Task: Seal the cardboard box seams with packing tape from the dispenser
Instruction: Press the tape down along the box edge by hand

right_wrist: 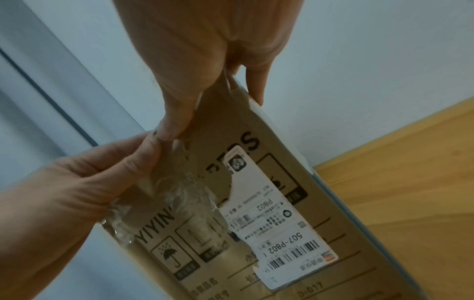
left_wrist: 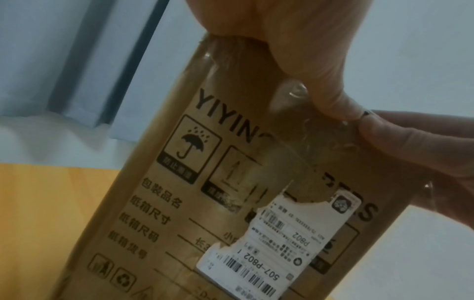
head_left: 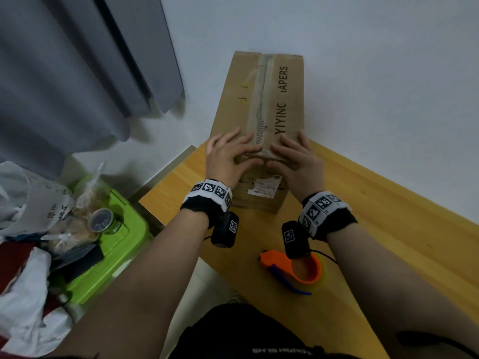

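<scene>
A long brown cardboard box [head_left: 261, 104] printed "YIYING" lies on the wooden table [head_left: 388, 229], and old tape runs along its top seam. Both hands lie flat on its near end: my left hand [head_left: 228, 154] left of the seam, my right hand [head_left: 295, 156] right of it. The thumbs reach over the edge onto the front face. In the left wrist view my left thumb [left_wrist: 333, 97] presses wrinkled clear tape [left_wrist: 307, 132] and meets the right thumb [left_wrist: 384, 130]. The right wrist view shows the same tape [right_wrist: 184, 192] beside a torn white label [right_wrist: 277, 223]. An orange tape dispenser [head_left: 293, 270] lies near the front edge.
A green plastic bin [head_left: 124, 242] piled with bags and a jar stands on the floor left of the table. A grey curtain [head_left: 77, 60] hangs at the back left. A white wall stands close behind the box. The table's left corner [head_left: 145, 200] is near my left wrist.
</scene>
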